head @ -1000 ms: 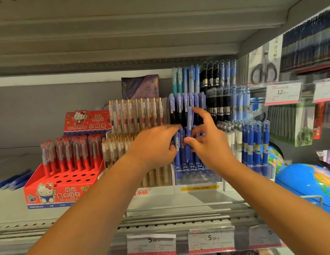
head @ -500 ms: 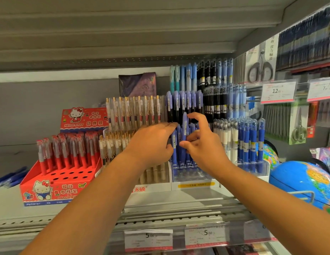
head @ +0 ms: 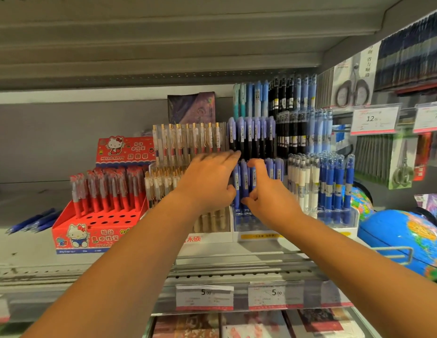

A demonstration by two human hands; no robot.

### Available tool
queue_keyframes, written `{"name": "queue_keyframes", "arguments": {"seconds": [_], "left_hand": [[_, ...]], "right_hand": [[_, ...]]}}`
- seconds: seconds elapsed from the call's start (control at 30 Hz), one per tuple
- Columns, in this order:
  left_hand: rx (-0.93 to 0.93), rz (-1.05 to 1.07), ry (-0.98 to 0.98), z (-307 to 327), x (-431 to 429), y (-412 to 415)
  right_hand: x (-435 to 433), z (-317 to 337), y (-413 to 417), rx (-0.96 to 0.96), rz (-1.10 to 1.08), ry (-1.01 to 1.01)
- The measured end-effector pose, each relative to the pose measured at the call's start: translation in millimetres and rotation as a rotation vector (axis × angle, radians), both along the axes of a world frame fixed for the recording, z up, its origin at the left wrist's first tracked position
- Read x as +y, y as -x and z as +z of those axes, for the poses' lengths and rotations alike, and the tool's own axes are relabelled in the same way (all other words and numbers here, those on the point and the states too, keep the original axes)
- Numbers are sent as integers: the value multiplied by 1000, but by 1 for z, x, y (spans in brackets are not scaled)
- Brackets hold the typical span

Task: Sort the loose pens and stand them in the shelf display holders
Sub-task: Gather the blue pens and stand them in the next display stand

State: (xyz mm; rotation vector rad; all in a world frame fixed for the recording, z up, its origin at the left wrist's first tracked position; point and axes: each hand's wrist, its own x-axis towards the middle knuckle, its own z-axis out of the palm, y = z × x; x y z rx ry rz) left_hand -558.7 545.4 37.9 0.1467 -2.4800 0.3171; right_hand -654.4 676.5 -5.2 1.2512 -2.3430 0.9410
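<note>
Hands mid-frame: left hand [head: 207, 184], fingers extended, is steadying the blue pens [head: 273, 170]; right hand [head: 271, 198] is pinching one pen [head: 245, 179], best kept vertical entering the holder [head: 251, 223].

Front pens [head: 244, 178]: blue
Loose pens [head: 34, 220] on your left: dark blue
Box [head: 66, 223]: red, white cartoon cat print
Globe [head: 388, 230] on your right: bright blue, yellow-green patches

Left hand [head: 207, 185], right hand [head: 272, 201] amid pens [head: 244, 176]

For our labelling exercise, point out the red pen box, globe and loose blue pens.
red pen box [head: 100, 237]: head view, front panel.
globe [head: 388, 228]: head view, blue sea.
loose blue pens [head: 34, 220]: head view, barrels.
</note>
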Motion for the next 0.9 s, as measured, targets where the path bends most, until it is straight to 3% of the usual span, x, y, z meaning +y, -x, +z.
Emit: {"name": "queue_keyframes", "arguments": {"seconds": [0.17,0.27,0.37,0.53,0.73,0.9], "left_hand": [[233,-128,-253,-8,-6,-54],[257,-108,-445,-26,-28,-101],[228,-5,-576,-40,-62,-150],[200,168,-754,-50,-134,-237],[166,320,-792,-41,-219,-316],[47,365,-802,-30,-282,-327]], "right_hand": [[6,3,-15,151,-36,212],[-8,9,-46,-68,200,267],[-40,13,-91,-278,429,192],[-117,13,-169,-392,543,91],[-216,15,-242,-409,535,64],[-288,15,-274,-357,473,13]]}}
